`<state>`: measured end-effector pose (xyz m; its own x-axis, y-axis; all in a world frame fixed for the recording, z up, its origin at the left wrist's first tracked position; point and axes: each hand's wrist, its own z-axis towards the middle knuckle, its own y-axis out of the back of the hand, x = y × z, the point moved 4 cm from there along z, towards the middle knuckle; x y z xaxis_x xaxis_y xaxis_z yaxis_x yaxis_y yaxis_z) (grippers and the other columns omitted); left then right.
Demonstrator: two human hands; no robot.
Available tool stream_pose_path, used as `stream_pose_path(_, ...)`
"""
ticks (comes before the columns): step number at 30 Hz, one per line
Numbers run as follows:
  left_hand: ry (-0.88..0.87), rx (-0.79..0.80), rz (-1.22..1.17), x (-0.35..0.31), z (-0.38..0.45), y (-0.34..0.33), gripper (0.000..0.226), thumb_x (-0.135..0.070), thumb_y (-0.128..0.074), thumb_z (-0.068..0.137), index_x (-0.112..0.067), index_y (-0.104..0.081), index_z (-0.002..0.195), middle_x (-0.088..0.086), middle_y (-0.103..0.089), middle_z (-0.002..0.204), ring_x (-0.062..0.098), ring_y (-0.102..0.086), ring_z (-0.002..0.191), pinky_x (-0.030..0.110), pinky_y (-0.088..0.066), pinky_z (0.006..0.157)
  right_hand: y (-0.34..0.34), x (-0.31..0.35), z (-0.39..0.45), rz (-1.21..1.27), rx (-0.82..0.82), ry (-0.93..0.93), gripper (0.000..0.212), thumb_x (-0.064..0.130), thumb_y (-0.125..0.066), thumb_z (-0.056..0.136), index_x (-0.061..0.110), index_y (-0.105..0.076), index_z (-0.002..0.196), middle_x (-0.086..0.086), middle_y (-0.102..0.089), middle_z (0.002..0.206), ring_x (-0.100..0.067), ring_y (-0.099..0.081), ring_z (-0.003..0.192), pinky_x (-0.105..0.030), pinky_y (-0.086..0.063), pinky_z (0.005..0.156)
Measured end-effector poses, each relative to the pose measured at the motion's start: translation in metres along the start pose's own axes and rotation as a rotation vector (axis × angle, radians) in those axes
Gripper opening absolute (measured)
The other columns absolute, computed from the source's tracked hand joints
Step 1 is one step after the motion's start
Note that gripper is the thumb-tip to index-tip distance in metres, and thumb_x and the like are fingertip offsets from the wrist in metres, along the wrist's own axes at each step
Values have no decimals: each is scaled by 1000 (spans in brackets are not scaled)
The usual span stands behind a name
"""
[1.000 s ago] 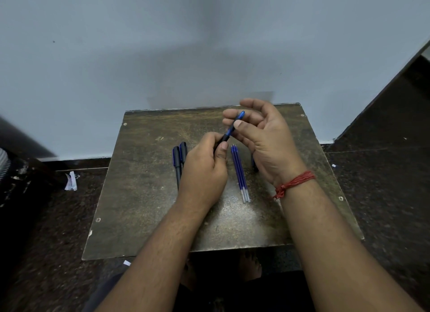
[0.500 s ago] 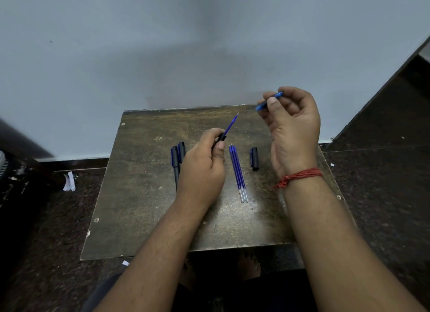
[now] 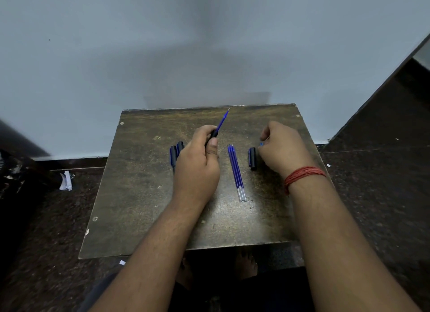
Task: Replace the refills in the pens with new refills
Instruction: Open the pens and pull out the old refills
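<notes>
Head: spare refills (image 3: 236,172) between hands, cap (image 3: 252,158) beside.

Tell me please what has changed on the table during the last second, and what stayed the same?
The right hand pulled the blue tip piece off the pen, lifted it away to the right, then came down beside the black cap, still pinching it. The refill now stands bare out of the barrel in the left hand. The left hand's hold, the spare refills and the two pens stayed put.
</notes>
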<state>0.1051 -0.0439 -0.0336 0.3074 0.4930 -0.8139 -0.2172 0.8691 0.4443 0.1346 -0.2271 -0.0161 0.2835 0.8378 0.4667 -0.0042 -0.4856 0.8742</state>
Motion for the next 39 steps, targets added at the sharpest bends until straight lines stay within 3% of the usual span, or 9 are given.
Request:
stream_pose_path(6, -2, 4, 1, 1, 1, -1, 24, -27, -42, 102, -24, -56, 120, -8, -57, 77, 18, -60, 74, 47, -52, 69, -7, -3, 2, -4, 66, -21, 9, 15, -62, 89, 15, -57, 96, -9, -63, 100, -26, -57, 90, -29, -41, 72)
stream_pose_path(9, -3, 10, 9, 2, 0, -1, 22, -27, -42, 102, -25, -56, 120, -8, -57, 76, 18, -60, 74, 48, -52, 68, 3, 0, 2, 118, -83, 20, 5, 18, -60, 94, 15, -58, 98, -5, -63, 102, -22, -57, 92, -26, -40, 72)
stream_pose_path(12, 2, 25, 14, 1, -1, -2, 23, -29, -42, 102, -26, -55, 121, -8, -59, 79, 16, -60, 76, 46, -53, 69, 11, 8, -1, 395, -182, 76, 11, 29, -58, 96, 19, -62, 92, 3, -66, 90, -15, -61, 81, -25, -45, 64)
stream_pose_path(15, -5, 39, 15, 0, -1, -3, 25, -28, -43, 102, -23, -57, 121, -9, -58, 77, 15, -60, 74, 42, -52, 67, -2, 23, -8, 752, 52, 108, 15, 32, -62, 96, 18, -65, 88, 0, -69, 79, -12, -62, 66, -31, -47, 57)
stream_pose_path(18, -11, 48, 20, 0, -1, -3, 26, -29, -43, 101, -20, -58, 120, -13, -57, 76, 10, -58, 71, 33, -46, 63, -14, 35, -15, 889, 204, 124, 14, 27, -68, 93, 15, -68, 85, -1, -67, 74, -9, -58, 60, -26, -43, 50)
stream_pose_path(27, -12, 71, 42, 2, -1, -5, 21, -29, -43, 100, -16, -59, 106, -10, -58, 75, 15, -57, 71, 39, -46, 63, -20, 39, -15, 972, 227, 149, 12, 13, -71, 89, 13, -66, 79, -5, -63, 71, -9, -55, 53, -22, -39, 45)
stream_pose_path(30, -19, 78, 66, 1, -2, -5, 21, -28, -44, 99, -16, -60, 108, -13, -57, 76, 13, -56, 72, 33, -41, 63, -18, 38, -14, 978, 192, 141, 13, 12, -70, 89, 15, -66, 77, -4, -63, 70, -10, -56, 56, -23, -40, 46)
stream_pose_path(33, -20, 87, 78, 1, -2, -6, 20, -29, -44, 100, -17, -59, 107, -11, -58, 77, 16, -58, 73, 39, -47, 64, -12, 33, -10, 1063, 74, 100, 15, 11, -66, 92, 14, -64, 78, -3, -63, 70, -13, -58, 61, -23, -44, 50)
stream_pose_path(39, -15, 104, 94, -1, -3, -4, 12, -22, -48, 104, -18, -59, 108, -12, -58, 77, 14, -59, 74, 41, -51, 66, 10, 5, 1, 1561, -293, -66, 11, 8, -55, 99, 13, -56, 90, -10, -69, 81, -18, -68, 69, -26, -53, 57)
